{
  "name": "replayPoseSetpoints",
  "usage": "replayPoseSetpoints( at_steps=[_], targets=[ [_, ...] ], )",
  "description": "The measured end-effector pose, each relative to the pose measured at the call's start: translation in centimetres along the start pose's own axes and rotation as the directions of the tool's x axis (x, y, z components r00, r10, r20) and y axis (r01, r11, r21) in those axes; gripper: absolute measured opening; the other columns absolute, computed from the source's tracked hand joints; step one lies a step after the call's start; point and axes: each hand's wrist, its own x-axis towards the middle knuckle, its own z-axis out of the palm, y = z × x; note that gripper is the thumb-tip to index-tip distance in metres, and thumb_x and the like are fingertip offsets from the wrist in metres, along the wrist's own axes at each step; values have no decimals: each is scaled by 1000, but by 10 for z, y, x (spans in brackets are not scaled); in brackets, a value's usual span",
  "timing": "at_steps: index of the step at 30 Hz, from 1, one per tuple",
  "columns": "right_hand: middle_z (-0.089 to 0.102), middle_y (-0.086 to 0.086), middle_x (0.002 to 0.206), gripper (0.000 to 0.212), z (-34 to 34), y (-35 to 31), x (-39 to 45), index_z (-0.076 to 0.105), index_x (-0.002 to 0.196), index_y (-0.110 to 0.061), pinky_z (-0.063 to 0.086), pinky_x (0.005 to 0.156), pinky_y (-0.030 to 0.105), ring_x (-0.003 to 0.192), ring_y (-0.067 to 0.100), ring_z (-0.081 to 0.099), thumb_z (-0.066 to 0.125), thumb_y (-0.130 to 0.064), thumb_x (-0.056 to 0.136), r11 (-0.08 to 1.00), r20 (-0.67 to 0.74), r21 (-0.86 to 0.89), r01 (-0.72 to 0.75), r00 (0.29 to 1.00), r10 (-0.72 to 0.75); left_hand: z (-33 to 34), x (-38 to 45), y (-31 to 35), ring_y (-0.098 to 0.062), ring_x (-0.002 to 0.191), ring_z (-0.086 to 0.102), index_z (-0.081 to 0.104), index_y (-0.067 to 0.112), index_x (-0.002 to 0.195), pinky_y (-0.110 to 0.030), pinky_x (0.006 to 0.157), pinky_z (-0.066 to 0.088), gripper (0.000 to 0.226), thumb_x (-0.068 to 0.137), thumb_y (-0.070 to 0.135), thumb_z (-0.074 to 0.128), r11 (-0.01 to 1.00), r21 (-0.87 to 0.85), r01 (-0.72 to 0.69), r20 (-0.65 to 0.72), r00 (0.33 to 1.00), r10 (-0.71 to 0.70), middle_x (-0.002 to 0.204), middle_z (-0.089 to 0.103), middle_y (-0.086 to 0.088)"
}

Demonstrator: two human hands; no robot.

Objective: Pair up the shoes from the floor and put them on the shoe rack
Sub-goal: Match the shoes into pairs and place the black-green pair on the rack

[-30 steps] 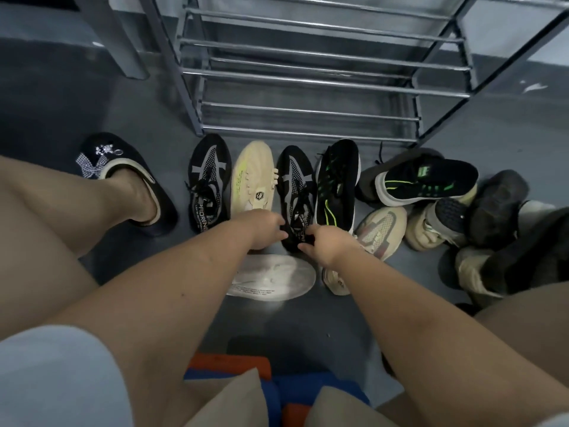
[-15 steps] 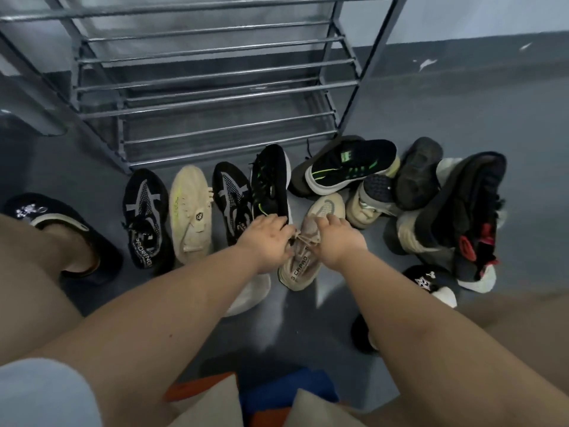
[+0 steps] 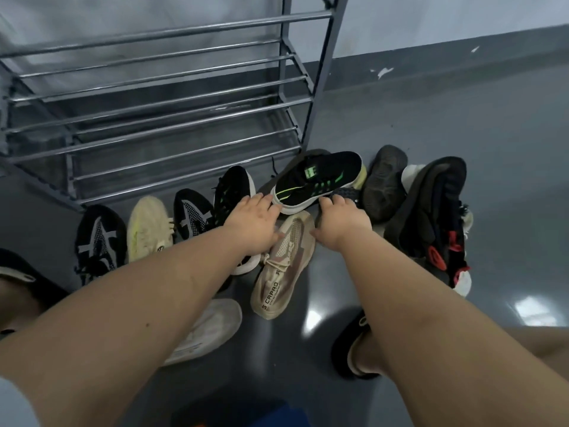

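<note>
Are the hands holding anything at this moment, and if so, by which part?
Both reach the black sneaker with green stripes: left hand at its white sole's near end, right hand at its side. Neither shows a closed grip; nothing is clearly held.

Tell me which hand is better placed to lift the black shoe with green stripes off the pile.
Probably the right hand: its fingers curl at the black shoe with green stripes, at its sole edge near mid-length. The left hand lies flat, fingertips only at the shoe's near end, above the tan shoe.

Grey floor [image 3: 462, 124], pale wall [image 3: 431, 16].
Glossy floor shows bright light reflections at right; darker grey skirting band [image 3: 446, 53] along wall base carries white chipped marks.
</note>
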Motion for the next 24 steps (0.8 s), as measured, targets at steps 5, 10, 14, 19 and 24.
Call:
replayPoseSetpoints(
  at_steps=[5,10,14,19,24],
  targets=[
    [37,11,143,60,-11,2,30,29,143,-15,37,100,43,133,31,34,50,-41,93,999,-7,34,-2,1000,2,-10,30,-13,-27,146,9,12,16,151,-40,119,9,70,95,49,38,996,-61,58,9,998,-58,159,8,-10],
    [32,12,149,71,15,0,54,18,149,-14,34,104,44,135,33,32,46,-48,94,996,130,73,-56,990,46,2,56,-26,-28,145,12,9,16,151,-40,118,12,72,95,51,38,989,-93,112,80,991,-105,159,8,-10],
    [31,13,151,78,29,-5,72,10,152,-12,30,106,43,136,33,32,42,-53,94,993,146,59,-106,985,97,17,75,-31,-29,145,15,10,14,151,-41,118,15,74,94,52,39,988,-108,111,105,989,-100,158,11,-12],
    [37,13,148,75,27,-3,97,14,152,-9,25,111,43,136,33,31,34,-55,96,989,36,82,-122,992,120,25,106,-32,-28,139,27,17,15,149,-41,112,26,72,93,51,42,963,-228,144,79,988,-129,152,29,-10],
    [48,11,139,66,35,0,107,40,141,-11,21,112,43,132,33,33,38,-57,94,990,-31,55,-130,991,132,29,131,-27,-31,124,45,35,16,141,-41,99,41,64,91,55,43,842,-441,309,122,951,-285,136,46,-12]
  ],
)
